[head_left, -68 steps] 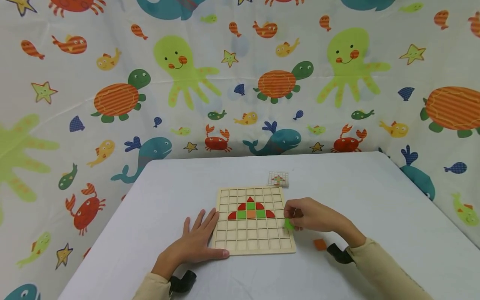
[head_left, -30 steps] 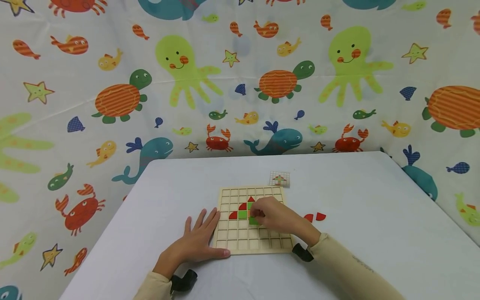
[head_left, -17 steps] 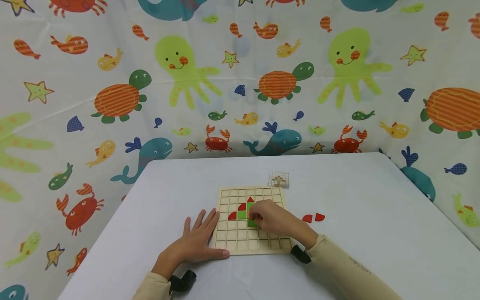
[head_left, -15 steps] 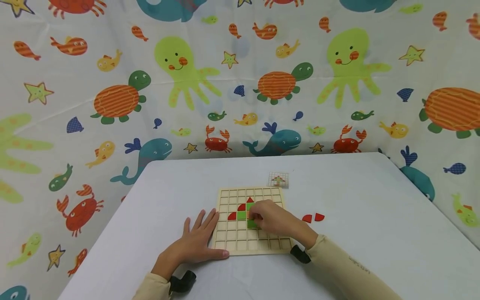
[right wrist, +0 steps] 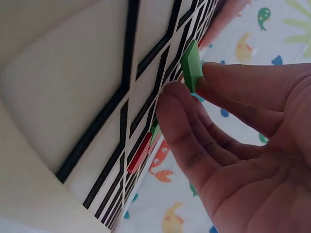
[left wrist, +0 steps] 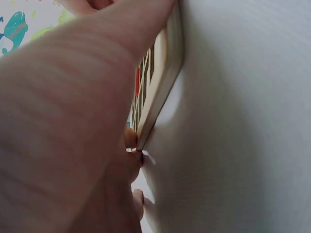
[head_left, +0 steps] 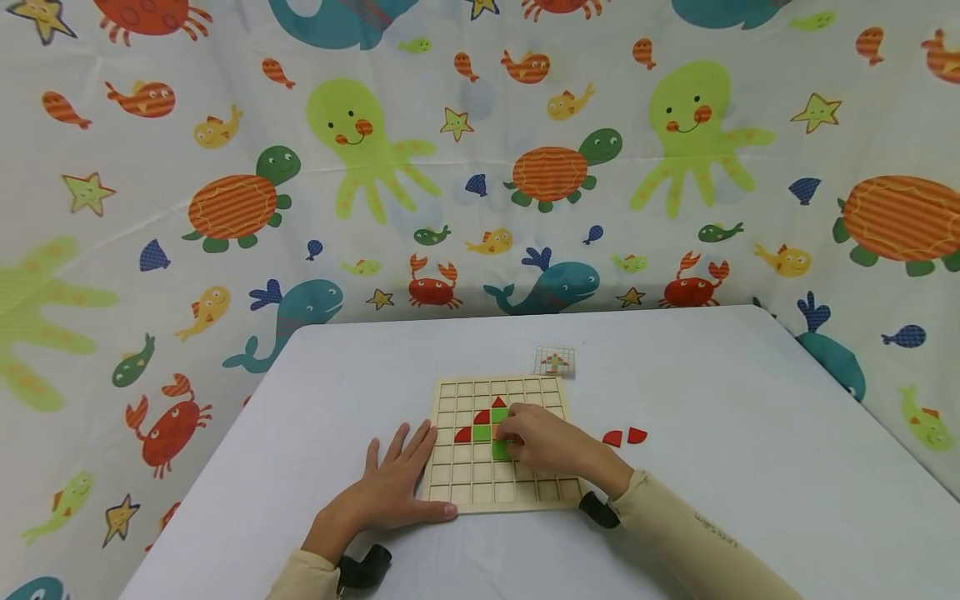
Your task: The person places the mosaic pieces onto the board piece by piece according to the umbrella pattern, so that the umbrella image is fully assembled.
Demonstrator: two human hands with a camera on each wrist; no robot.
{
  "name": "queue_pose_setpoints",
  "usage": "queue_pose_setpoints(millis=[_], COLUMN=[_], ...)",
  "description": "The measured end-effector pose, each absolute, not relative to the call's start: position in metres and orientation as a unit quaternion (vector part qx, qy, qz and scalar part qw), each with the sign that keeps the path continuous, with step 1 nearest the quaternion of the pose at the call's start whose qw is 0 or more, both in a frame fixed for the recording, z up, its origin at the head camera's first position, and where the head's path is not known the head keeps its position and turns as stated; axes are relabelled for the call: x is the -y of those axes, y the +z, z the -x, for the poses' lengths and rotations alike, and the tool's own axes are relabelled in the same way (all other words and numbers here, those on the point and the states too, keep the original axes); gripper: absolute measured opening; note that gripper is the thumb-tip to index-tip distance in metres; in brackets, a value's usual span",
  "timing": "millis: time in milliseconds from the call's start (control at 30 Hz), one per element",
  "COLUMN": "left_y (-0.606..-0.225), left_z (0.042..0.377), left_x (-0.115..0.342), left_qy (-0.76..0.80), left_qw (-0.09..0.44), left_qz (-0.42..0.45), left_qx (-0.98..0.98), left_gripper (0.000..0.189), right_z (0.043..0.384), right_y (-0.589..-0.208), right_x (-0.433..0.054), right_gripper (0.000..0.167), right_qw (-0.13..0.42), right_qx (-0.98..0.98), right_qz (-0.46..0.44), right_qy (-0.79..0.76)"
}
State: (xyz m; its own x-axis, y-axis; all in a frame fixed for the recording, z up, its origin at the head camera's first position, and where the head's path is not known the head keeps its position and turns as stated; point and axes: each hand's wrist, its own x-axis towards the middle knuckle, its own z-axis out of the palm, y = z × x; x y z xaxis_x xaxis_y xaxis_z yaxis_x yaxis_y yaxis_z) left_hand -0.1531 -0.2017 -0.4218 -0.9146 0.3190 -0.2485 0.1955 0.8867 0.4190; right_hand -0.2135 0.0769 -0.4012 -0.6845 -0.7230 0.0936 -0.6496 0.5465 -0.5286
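Note:
A pale wooden grid board [head_left: 461, 492] lies on the table. My left hand [head_left: 386, 492] rests at its left side, fingers spread along the edge and thumb at the front left corner. Over the middle of the board my right hand [head_left: 547, 442] pinches a green square tile [right wrist: 192, 65], which looks tilted in the right wrist view. On the board are a red triangle [head_left: 498, 402], red rounded pieces [head_left: 462, 434] and green squares [head_left: 482, 432]. Part of an orange square [head_left: 495, 432] shows beside my fingertips. My right hand hides the pattern's right half.
Behind the board's far right corner lies a small pattern card [head_left: 555, 361]. Two loose red rounded pieces [head_left: 637, 435] sit on the white table [head_left: 712, 392] to the right. A printed sea-animal cloth [head_left: 465, 158] hangs behind.
My right hand has carried the green tile left from the board's right edge to just below the pattern's middle. For the last second it has barely moved. My left hand stays in place.

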Motion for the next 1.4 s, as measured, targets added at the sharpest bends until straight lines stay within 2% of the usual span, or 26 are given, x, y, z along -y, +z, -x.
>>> queue_pose_setpoints(millis=[267,533,900,1200,1400], left_y=[-0.42,-0.423,-0.425,-0.425,-0.424], left_z=[0.153,0.153,0.155,0.156,0.155], left_x=[0.201,0.202,0.202,0.202,0.202], left_qy=[0.197,0.195,0.194,0.191,0.186], left_qw=[0.158,0.16,0.166,0.168,0.166], left_qz=[-0.135,-0.134,-0.129,-0.132,-0.128], left_qx=[-0.958,-0.958,-0.958,-0.958,-0.96], left_gripper=[0.125,0.125,0.126,0.126,0.126], right_z=[0.212,0.212,0.205,0.205,0.204], right_y=[-0.402,-0.402,-0.397,-0.391,-0.39], right_x=[-0.077,-0.079,-0.079,-0.086,-0.095], right_gripper=[0.02,0.005,0.013,0.013,0.025], right_qw=[0.09,0.09,0.115,0.108,0.095], right_qx=[-0.883,-0.875,-0.881,-0.872,-0.875], right_qz=[0.386,0.402,0.394,0.413,0.404], right_qy=[-0.252,-0.254,-0.234,-0.24,-0.251])
